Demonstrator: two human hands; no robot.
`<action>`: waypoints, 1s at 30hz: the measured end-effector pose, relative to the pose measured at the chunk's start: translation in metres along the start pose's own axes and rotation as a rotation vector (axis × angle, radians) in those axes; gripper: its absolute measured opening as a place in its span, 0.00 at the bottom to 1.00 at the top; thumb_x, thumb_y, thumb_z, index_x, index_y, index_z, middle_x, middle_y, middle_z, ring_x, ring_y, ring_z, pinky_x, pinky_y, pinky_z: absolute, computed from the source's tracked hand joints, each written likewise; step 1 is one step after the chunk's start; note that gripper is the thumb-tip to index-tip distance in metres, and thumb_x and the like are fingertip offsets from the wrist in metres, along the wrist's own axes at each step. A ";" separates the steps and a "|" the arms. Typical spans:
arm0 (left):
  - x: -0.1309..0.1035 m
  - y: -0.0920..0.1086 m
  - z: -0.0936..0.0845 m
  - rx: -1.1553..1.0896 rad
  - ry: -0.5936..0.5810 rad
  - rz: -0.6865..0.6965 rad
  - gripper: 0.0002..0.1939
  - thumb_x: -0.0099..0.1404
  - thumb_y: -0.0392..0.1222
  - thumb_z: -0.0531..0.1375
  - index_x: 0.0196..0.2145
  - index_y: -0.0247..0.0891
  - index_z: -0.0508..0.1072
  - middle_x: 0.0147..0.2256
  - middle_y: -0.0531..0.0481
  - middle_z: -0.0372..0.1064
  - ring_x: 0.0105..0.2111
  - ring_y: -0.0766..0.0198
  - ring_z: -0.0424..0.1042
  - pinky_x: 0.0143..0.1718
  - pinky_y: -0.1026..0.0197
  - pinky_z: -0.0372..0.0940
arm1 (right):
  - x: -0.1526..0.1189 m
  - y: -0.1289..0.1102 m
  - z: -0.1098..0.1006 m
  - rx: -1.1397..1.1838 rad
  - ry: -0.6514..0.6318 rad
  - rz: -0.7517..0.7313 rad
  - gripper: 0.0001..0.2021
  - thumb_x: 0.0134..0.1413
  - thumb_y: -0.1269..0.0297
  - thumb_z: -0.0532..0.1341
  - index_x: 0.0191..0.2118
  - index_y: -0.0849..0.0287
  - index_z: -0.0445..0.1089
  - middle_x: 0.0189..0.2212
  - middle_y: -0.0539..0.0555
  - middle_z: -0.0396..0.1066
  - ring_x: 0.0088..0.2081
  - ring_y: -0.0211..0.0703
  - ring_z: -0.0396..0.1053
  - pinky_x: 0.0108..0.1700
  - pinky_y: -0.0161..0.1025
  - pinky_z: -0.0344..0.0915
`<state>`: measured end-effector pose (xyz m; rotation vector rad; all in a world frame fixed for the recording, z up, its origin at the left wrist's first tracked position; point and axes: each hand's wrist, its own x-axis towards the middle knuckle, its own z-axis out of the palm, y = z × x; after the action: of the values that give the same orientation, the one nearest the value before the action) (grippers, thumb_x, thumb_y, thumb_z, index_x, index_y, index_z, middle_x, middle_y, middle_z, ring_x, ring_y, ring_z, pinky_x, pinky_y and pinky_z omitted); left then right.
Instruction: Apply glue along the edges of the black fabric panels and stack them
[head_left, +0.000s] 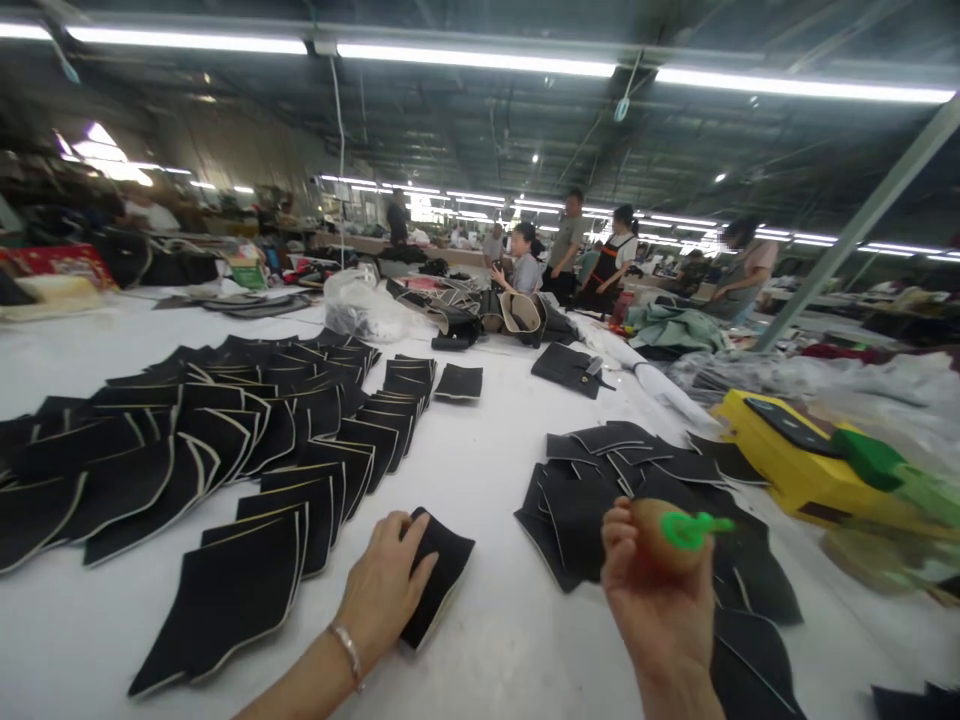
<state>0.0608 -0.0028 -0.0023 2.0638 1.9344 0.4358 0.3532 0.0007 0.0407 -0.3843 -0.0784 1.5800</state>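
My left hand (386, 575) lies across a small black leather piece (442, 565) with a pale edge, its fingers spread over the upper left part, which they partly hide. Raised above a loose pile of black leather pieces (577, 510), my right hand (660, 610) is closed around a rounded amber squeeze bottle (651, 535) with a bright green nozzle. The nozzle points right, away from the piece under my left hand. Overlapping rows of similar black leather pieces (232, 580) fan out over the left of the white table (480, 480).
A yellow box (787, 470) stands at the right beside a blurred green object (870, 460). One leather piece (459, 382) lies alone in the middle. Farther back are a black flat item with a strap (566, 370), clear plastic (371, 305) and bags (521, 315). Several people stand or sit beyond.
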 end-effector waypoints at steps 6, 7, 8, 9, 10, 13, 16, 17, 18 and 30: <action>0.022 -0.032 -0.004 -0.165 -0.138 -0.252 0.06 0.57 0.36 0.59 0.35 0.36 0.72 0.29 0.49 0.69 0.31 0.59 0.70 0.34 0.59 0.61 | 0.014 -0.040 0.021 0.063 -0.153 -0.190 0.33 0.35 0.53 0.71 0.50 0.59 0.66 0.33 0.51 0.70 0.30 0.37 0.70 0.34 0.31 0.75; 0.027 -0.034 -0.004 -0.324 -0.199 -0.299 0.02 0.57 0.38 0.59 0.28 0.37 0.69 0.22 0.53 0.64 0.24 0.64 0.66 0.27 0.63 0.58 | 0.017 -0.044 0.020 0.068 -0.141 -0.208 0.32 0.37 0.52 0.70 0.49 0.59 0.66 0.33 0.51 0.70 0.30 0.38 0.70 0.33 0.32 0.75; 0.032 -0.034 -0.004 -0.509 -0.253 -0.345 0.07 0.56 0.40 0.60 0.24 0.38 0.65 0.17 0.57 0.58 0.18 0.68 0.59 0.21 0.66 0.52 | 0.020 -0.046 0.017 0.079 -0.115 -0.219 0.31 0.38 0.52 0.69 0.49 0.59 0.66 0.33 0.51 0.70 0.30 0.39 0.70 0.33 0.34 0.76; 0.037 -0.032 -0.005 -0.710 -0.292 -0.381 0.12 0.56 0.44 0.61 0.22 0.39 0.62 0.14 0.60 0.53 0.15 0.71 0.53 0.18 0.67 0.46 | 0.023 -0.046 0.013 0.091 -0.082 -0.223 0.30 0.39 0.51 0.68 0.49 0.59 0.67 0.33 0.52 0.70 0.30 0.40 0.71 0.33 0.35 0.76; 0.044 -0.028 -0.007 -0.908 -0.305 -0.408 0.15 0.55 0.47 0.62 0.21 0.39 0.60 0.13 0.62 0.50 0.14 0.73 0.49 0.16 0.68 0.41 | 0.025 -0.045 0.009 0.101 -0.049 -0.224 0.30 0.40 0.50 0.67 0.49 0.59 0.67 0.32 0.53 0.71 0.30 0.41 0.71 0.34 0.38 0.76; 0.075 -0.007 -0.014 -1.357 -0.145 -0.443 0.16 0.52 0.45 0.67 0.23 0.38 0.62 0.14 0.62 0.53 0.14 0.75 0.53 0.14 0.72 0.40 | 0.033 -0.039 -0.007 0.083 -0.009 -0.213 0.27 0.44 0.46 0.64 0.48 0.58 0.70 0.31 0.53 0.71 0.29 0.44 0.71 0.42 0.52 0.75; 0.125 0.019 -0.018 -1.513 0.072 -0.528 0.12 0.55 0.32 0.65 0.24 0.36 0.63 0.17 0.60 0.58 0.16 0.74 0.61 0.16 0.73 0.53 | 0.040 -0.039 -0.025 0.028 -0.069 -0.208 0.26 0.46 0.43 0.62 0.46 0.58 0.72 0.32 0.54 0.71 0.31 0.46 0.71 0.49 0.60 0.70; 0.145 0.025 -0.017 -1.523 0.111 -0.554 0.11 0.57 0.30 0.63 0.24 0.36 0.64 0.18 0.59 0.60 0.17 0.74 0.62 0.18 0.72 0.57 | 0.042 -0.042 -0.031 0.007 -0.094 -0.200 0.27 0.45 0.43 0.62 0.46 0.58 0.72 0.32 0.54 0.71 0.31 0.46 0.71 0.50 0.60 0.70; 0.166 0.031 -0.015 -1.525 0.142 -0.585 0.09 0.59 0.30 0.62 0.26 0.35 0.65 0.20 0.58 0.61 0.18 0.73 0.64 0.20 0.71 0.60 | 0.044 -0.046 -0.037 -0.013 -0.114 -0.192 0.27 0.44 0.44 0.63 0.46 0.57 0.72 0.33 0.54 0.71 0.32 0.46 0.71 0.49 0.58 0.71; 0.321 0.038 0.016 -1.574 0.390 -0.790 0.17 0.68 0.46 0.58 0.51 0.36 0.68 0.48 0.45 0.68 0.42 0.60 0.71 0.42 0.53 0.71 | 0.032 -0.068 -0.052 -0.001 -0.163 -0.202 0.30 0.38 0.48 0.69 0.50 0.51 0.68 0.32 0.50 0.67 0.24 0.36 0.63 0.25 0.36 0.70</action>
<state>0.1206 0.3155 0.0072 0.2212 1.3965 1.5021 0.4336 0.0258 0.0048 -0.2399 -0.2366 1.4093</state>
